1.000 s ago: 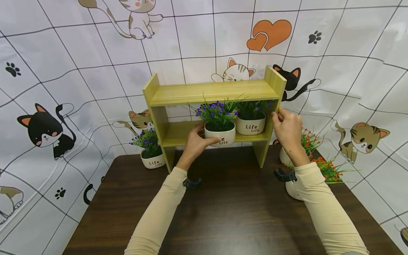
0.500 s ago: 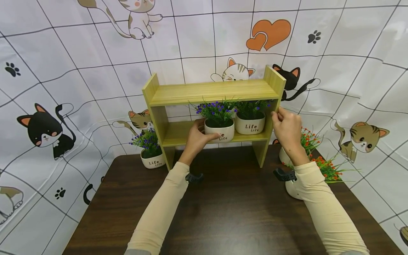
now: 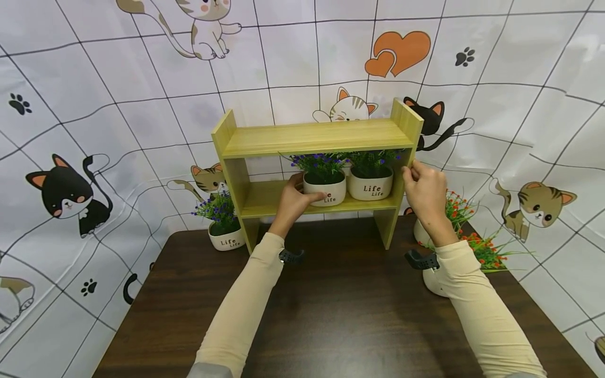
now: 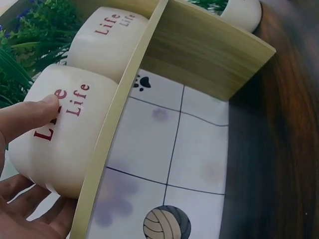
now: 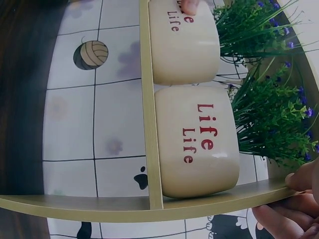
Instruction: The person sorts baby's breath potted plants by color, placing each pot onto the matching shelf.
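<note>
We see the left hand (image 3: 294, 202) gripping a white "Life" flowerpot (image 3: 333, 189) with purple flowers, the thumb across its front lettering and the other fingers curled around its side. With such a hold, we suppose, the pot can remain upright while its flowers pass below the upper board (image 3: 312, 137). Its base appears to meet the lower board (image 3: 264, 198), but whether the board bears its weight we cannot tell. The pot is just beside a second flowerpot (image 3: 371, 188), which stands near the right side panel (image 3: 399, 197). The right hand (image 3: 427, 190) pinches this panel's edge, thumb inside and fingers outside, probably for steadying the wooden shelf. On the table (image 3: 340, 315), left of the shelf, we notice a third purple-flowered pot (image 3: 227, 241), which no hand touches.
</note>
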Available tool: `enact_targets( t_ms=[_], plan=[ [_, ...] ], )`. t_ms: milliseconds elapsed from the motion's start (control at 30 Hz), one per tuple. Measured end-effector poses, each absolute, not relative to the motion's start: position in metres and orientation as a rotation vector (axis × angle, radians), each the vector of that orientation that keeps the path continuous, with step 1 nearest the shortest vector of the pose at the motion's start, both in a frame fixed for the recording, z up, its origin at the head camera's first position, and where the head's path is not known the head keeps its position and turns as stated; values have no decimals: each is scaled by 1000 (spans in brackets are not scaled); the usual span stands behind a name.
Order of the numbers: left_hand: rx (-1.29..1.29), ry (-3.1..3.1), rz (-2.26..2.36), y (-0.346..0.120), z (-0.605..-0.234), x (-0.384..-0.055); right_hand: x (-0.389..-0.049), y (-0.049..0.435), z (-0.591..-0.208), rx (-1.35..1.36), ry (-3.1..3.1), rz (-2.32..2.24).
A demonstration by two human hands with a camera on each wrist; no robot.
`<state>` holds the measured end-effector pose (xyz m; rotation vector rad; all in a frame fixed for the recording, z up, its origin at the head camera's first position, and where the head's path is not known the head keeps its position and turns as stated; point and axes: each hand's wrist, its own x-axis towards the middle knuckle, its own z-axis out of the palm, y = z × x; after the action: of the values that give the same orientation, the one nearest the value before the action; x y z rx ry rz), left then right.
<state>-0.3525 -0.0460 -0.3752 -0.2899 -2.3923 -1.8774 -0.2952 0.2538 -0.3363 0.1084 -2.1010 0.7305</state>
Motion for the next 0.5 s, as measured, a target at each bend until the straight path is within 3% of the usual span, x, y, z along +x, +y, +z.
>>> enact_targets(
  t_ms=[500],
  plan=[
    [-244, -2382, -1937, -49, -376, -366, -295, 254, -337, 107, -2100, 740]
  ],
)
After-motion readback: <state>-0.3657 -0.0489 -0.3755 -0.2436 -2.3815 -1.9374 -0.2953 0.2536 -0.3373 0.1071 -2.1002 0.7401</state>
